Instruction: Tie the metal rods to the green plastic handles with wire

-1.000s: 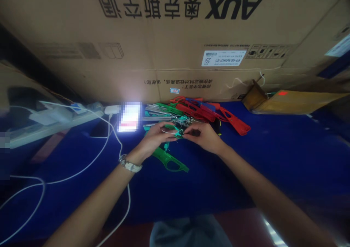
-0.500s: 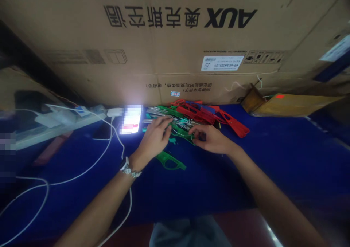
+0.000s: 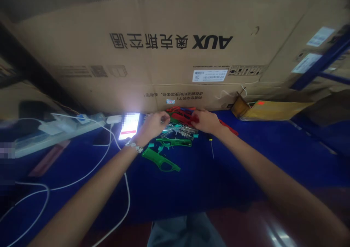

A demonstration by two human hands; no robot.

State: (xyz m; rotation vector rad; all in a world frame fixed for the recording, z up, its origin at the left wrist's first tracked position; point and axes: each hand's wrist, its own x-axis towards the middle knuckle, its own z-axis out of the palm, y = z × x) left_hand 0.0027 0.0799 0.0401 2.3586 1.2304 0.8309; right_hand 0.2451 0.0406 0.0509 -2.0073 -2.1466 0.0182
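My left hand [image 3: 155,126] is at the left side of a pile of plastic parts, its fingers curled in. Whatever they hold, if anything, is hidden. My right hand [image 3: 206,121] closes on the red handle-shaped plastic shells [image 3: 182,118] at the back of the pile; its fingertips are partly hidden. In front of the hands lie white wires with clear and metal pieces [image 3: 188,131], and small teal parts [image 3: 160,149]. A narrow green shell [image 3: 175,142] lies there too. Nearer to me is a green shell with a looped opening [image 3: 162,161].
A lit phone [image 3: 129,126] and a white charger cable [image 3: 127,188] lie at left by a power strip [image 3: 60,134]. A screwdriver [image 3: 211,146] lies near my right wrist. A big cardboard box [image 3: 153,68] stands behind; a yellow envelope [image 3: 276,110] is at right.
Both hands have moved back, the right onto the red shells. The wires, small parts and narrow green shell are now uncovered, and the screwdriver shows. The camera view has tilted up.
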